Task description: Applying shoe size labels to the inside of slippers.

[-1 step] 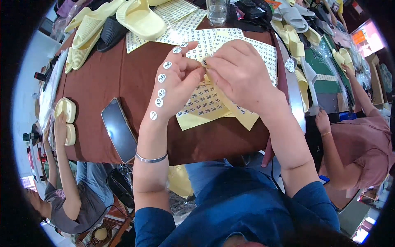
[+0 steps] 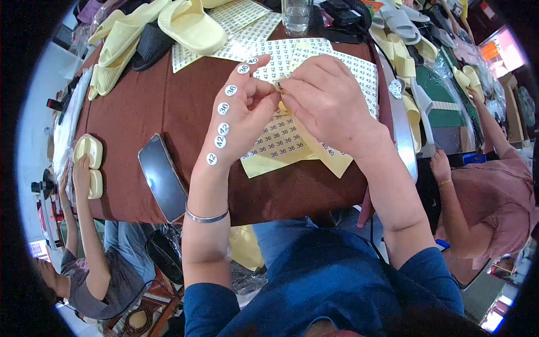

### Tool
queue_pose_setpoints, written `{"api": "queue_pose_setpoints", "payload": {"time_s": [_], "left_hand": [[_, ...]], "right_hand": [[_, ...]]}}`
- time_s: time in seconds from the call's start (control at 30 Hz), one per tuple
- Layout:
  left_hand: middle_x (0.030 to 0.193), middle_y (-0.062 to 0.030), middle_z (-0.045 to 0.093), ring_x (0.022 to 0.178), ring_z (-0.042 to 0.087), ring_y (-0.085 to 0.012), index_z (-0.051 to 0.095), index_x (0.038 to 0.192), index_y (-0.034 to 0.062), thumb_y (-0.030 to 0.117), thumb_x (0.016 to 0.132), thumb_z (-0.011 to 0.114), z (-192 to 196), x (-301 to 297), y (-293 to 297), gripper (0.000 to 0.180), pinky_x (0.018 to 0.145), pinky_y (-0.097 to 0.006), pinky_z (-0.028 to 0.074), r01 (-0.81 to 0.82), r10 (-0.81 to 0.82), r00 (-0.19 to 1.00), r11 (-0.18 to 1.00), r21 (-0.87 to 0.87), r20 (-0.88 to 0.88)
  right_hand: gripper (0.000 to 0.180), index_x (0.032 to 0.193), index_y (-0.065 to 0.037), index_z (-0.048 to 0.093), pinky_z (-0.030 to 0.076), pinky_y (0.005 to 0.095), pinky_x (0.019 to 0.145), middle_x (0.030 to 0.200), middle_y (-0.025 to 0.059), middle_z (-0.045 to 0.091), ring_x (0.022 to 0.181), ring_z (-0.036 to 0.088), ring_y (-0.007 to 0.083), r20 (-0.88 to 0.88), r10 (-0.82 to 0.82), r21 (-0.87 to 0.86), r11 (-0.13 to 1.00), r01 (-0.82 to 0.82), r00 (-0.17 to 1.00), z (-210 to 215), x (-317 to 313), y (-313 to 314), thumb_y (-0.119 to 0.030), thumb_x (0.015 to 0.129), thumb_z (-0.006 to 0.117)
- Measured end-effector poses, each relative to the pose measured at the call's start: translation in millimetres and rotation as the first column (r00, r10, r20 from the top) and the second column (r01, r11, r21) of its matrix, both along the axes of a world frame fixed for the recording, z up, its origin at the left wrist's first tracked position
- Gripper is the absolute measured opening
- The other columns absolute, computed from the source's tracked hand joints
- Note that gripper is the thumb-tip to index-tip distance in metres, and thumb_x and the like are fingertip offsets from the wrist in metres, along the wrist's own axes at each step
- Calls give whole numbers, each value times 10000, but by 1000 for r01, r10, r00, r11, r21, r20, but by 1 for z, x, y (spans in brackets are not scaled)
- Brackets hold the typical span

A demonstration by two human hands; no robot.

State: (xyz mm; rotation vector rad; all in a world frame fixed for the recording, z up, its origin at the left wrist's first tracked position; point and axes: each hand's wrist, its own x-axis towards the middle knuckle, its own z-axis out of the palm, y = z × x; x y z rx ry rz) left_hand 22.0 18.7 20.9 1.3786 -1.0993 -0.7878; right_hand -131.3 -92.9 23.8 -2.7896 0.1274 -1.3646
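My left hand (image 2: 241, 118) is raised over the brown table (image 2: 168, 106), with several round white numbered stickers stuck along its back and fingers. My right hand (image 2: 325, 101) meets it fingertip to fingertip. Both pinch a small round sticker (image 2: 278, 85) between them. Under the hands lies a yellow-backed sticker sheet (image 2: 281, 147) with rows of white round stickers. More sticker sheets (image 2: 359, 70) spread out behind it. A silver bangle (image 2: 206, 217) sits on my left wrist.
A dark phone (image 2: 163, 177) lies near the table's front edge. Pale yellow slippers (image 2: 188, 25) and a glass (image 2: 296, 14) stand at the back. One person (image 2: 84, 224) holds a slipper pair (image 2: 90, 163) at left; another person (image 2: 483, 191) works at right.
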Motion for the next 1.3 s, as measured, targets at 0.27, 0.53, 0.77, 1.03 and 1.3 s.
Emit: {"api": "queue_pose_setpoints", "payload": {"time_s": [0.27,0.53,0.77,1.03,1.3], "left_hand": [[973,-160,719,769,723,-280,552,1370,75,-80,833,620,0,-12,-3,564,719,-341,567,-13,152,842,965,-262,517],[839,-153,703,756,707,-329,524,1433,149,-77,824,642,-9,-11,-4,660,713,-375,569,-6,177,775,962,-273,607],[908,-93,719,840,698,-159,475,1449,34,-99,867,634,-3,-13,-3,618,795,-302,558,9,108,846,976,-216,523],[874,-136,696,807,692,-253,533,1385,53,-50,879,621,-4,-11,0,525,729,-356,550,0,63,841,993,-115,537],[853,-178,660,765,660,-372,642,999,2,18,864,640,-11,-7,0,136,681,-439,527,66,89,636,983,-169,766]], "right_hand": [[92,781,-44,665,490,415,892,821,72,626,924,623,260,-104,19,41,999,-15,994,1,-5,-2,-87,700,679],[71,764,-38,642,490,406,874,818,91,623,900,619,256,-150,9,-5,1000,-10,989,-2,-5,-1,-88,716,652],[82,774,-40,636,494,404,854,802,80,608,868,618,262,-115,9,44,999,-4,993,-2,-5,-4,-102,731,670],[100,818,-52,657,499,402,831,820,81,615,867,620,277,-2,6,60,998,-6,1000,7,-7,-12,-83,727,685],[123,849,-67,660,481,403,878,869,51,606,941,606,253,92,66,-67,996,-60,994,7,0,-1,-103,732,666]]}}
